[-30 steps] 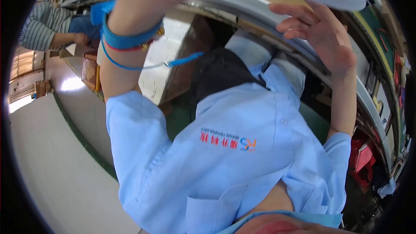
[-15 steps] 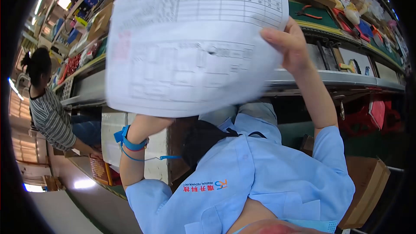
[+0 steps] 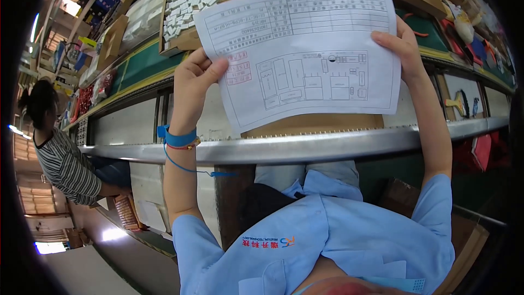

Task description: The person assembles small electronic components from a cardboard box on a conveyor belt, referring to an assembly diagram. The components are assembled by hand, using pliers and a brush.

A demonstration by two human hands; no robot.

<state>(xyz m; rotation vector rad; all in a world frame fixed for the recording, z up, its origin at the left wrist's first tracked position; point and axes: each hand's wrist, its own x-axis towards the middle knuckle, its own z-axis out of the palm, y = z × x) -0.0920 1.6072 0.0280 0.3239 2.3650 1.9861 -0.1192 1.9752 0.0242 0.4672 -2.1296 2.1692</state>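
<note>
A white paper sheet with a printed table, a line drawing of rectangular blocks and a red stamp is stretched between my hands, slightly curved, above the metal rail. My left hand pinches its left edge beside the stamp, thumb on top. On that wrist sits a blue strap with a coiled blue cord. At the upper right edge, my right hand grips the sheet, thumb on the front and fingers behind. Most of the bench directly behind the paper is hidden.
A silver rail crosses in front of me. Small white blocks fill a cardboard tray at the back left. Pliers with orange handles lie at the right, partly covered. A yellow-handled brush rests farther right. Another person sits at the left.
My left hand has come up from below the sheet to its left edge. The paper has shifted right and flattened, and the white blocks are now uncovered.
</note>
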